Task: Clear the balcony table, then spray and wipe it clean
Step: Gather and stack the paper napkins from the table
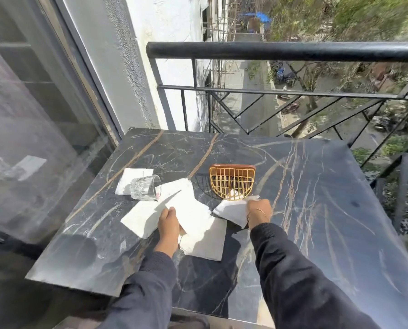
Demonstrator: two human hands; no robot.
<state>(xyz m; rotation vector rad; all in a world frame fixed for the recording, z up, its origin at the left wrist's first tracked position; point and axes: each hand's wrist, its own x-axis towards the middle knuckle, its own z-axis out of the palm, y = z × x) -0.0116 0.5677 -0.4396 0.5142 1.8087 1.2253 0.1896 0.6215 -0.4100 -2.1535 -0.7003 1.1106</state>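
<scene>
**Marble table, napkins in both hands**

Dark veined marble table (316, 198) carries loose white paper napkins (198, 243) near its middle. Left hand (168, 223) pinches one white napkin sheet (186, 205); right hand (258, 210) clutches a folded napkin wad (231, 210) — just beside the gold wire napkin holder (232, 182). A clear ribbed glass tumbler (146, 187) lies tipped on another napkin.

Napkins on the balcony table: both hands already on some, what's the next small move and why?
Probably lift the napkins pinched in the left hand and stack them onto the bunch in the right hand, freeing one hand. Loose napkins remain on the table, another lies under the tipped glass, and the wire holder looks nearly empty.
</scene>
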